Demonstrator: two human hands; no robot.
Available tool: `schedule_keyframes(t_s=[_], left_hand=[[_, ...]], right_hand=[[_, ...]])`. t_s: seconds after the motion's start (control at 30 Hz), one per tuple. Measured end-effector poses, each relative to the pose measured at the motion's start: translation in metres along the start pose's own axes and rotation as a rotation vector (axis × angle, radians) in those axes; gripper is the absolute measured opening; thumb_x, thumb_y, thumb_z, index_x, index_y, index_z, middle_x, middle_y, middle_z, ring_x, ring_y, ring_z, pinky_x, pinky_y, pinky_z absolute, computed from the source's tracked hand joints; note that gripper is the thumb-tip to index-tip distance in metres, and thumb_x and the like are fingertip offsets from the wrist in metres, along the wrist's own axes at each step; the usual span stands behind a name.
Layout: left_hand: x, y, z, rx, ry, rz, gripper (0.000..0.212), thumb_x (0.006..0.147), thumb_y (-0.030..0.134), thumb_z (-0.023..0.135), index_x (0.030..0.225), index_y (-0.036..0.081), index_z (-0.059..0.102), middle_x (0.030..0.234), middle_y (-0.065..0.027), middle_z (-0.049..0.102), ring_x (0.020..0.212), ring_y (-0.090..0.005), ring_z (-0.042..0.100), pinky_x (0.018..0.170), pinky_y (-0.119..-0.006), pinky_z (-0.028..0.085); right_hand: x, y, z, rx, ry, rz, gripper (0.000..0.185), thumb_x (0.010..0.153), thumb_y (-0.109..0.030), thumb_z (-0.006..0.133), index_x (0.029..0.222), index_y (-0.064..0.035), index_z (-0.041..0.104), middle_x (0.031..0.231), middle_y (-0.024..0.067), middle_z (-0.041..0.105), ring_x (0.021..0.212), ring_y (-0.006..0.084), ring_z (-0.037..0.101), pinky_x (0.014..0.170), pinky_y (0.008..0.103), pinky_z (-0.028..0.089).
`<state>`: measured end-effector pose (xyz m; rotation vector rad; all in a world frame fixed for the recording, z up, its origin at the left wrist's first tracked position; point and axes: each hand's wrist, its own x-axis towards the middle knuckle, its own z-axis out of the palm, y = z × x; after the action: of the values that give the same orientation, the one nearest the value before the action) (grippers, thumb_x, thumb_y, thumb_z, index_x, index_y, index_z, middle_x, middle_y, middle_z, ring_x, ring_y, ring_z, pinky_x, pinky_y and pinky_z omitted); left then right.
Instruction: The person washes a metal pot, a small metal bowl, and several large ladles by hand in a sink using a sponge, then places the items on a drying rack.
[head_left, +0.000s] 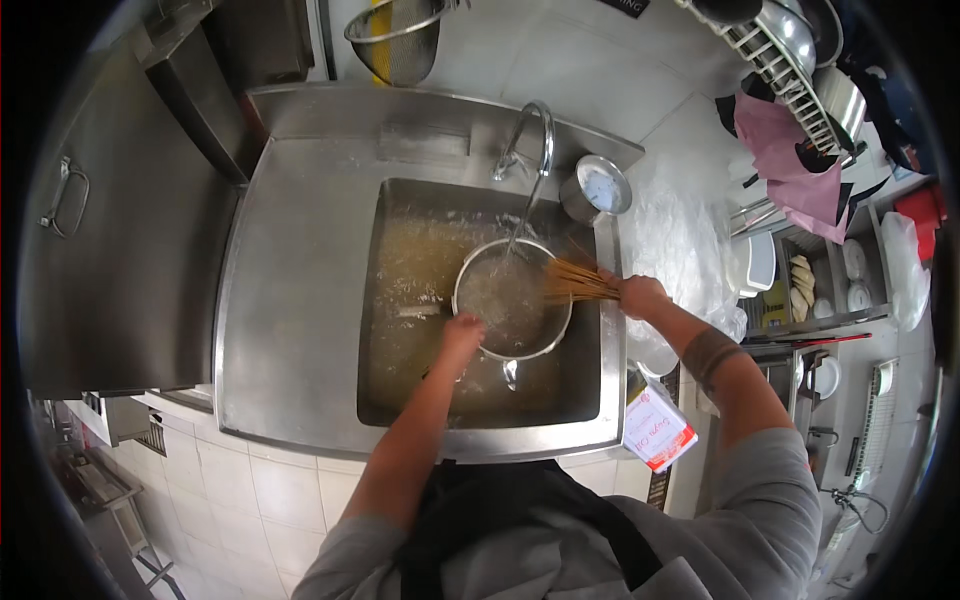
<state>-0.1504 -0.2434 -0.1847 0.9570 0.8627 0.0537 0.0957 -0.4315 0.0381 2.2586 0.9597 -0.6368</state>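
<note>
A round metal pot (510, 300) with water in it stands in the steel sink basin (405, 375), beneath the running curved faucet (547, 135). My left hand (465, 334) grips the near left part of the pot's rim. In my right hand (637, 295) is a bundle of thin wooden sticks (581, 280), a whisk-like brush, its blurred far ends over the right side of the pot. Cloudy water with bubbles lies in the basin around the pot. Behind the basin's right corner sits a small metal pot (596, 187) with whitish liquid inside.
Left of the basin extends the steel drainboard (292, 285). Clear plastic sheeting (675, 247) lies against the sink's right side, with a white and red box (660, 427) nearer me. A mesh strainer (397, 45) hangs on the back wall. A dish rack (787, 82) is at the upper right.
</note>
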Motion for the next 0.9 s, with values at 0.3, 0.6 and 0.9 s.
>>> schedule_keyframes(t_s=[0.3,0.6,0.9], left_hand=[[0.023,0.020,0.009,0.069,0.062,0.231,0.021,0.089,0.012,0.065,0.106,0.000,0.066,0.087,-0.0091,0.070,0.066,-0.0178,0.064,0.061,-0.032,0.052],[0.086,0.116,0.049,0.233,-0.215,-0.003,0.022,0.092,0.021,0.062,0.108,0.006,0.066,0.080,-0.0033,0.066,0.065,-0.0210,0.064,0.058,-0.039,0.052],[0.095,0.259,0.102,0.703,0.020,0.599,0.027,0.087,0.022,0.058,0.091,-0.002,0.070,0.095,-0.0255,0.070,0.093,-0.0386,0.069,0.079,-0.048,0.053]], right_hand=[[0.003,-0.052,-0.057,0.019,0.173,-0.111,0.054,0.088,-0.017,0.059,0.141,-0.0206,0.051,0.108,0.0114,0.073,0.102,0.0299,0.071,0.082,0.0452,0.058],[-0.067,-0.088,-0.122,0.399,0.440,-0.143,0.084,0.082,-0.021,0.065,0.157,-0.0240,0.026,0.120,0.0269,0.059,0.096,0.0426,0.067,0.080,0.0496,0.056],[-0.150,-0.053,0.087,0.406,0.216,0.247,0.081,0.085,-0.018,0.065,0.156,-0.0273,0.029,0.110,0.0270,0.062,0.096,0.0434,0.066,0.085,0.0524,0.053]])
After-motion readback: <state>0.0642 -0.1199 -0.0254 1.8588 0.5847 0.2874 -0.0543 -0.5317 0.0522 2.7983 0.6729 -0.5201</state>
